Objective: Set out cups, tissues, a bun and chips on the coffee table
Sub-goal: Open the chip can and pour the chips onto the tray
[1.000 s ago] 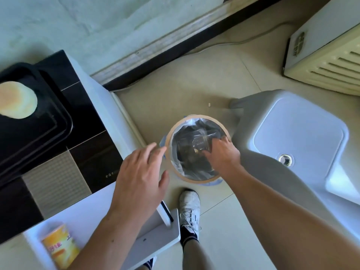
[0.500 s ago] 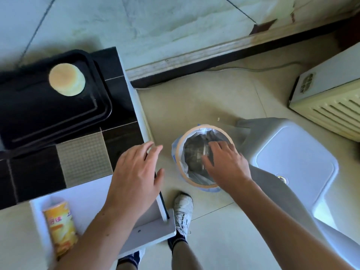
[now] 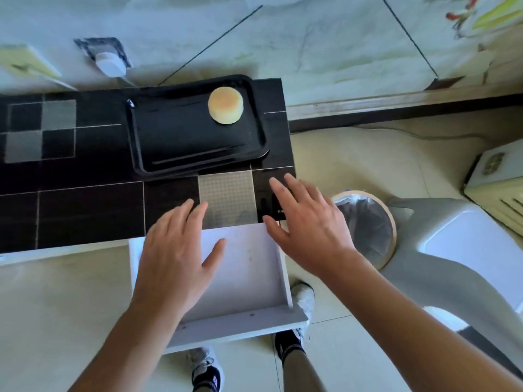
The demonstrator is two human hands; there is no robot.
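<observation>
1. Left hand (image 3: pixel 172 256) is held flat, fingers spread, palm down over the open white drawer (image 3: pixel 249 281); nothing is gripped. Contact with the drawer cannot be told.
2. Right hand (image 3: pixel 308 230) is likewise spread and empty, held over the drawer's right wall and the coffee table (image 3: pixel 85 205) corner.
3. One bun (image 3: pixel 225 105) is seen, lying on one black tray (image 3: pixel 195 142) on the table, well apart from both hands.
4. One lined bin (image 3: pixel 368 224) is seen on the floor beside one grey stool (image 3: pixel 458 250).
</observation>
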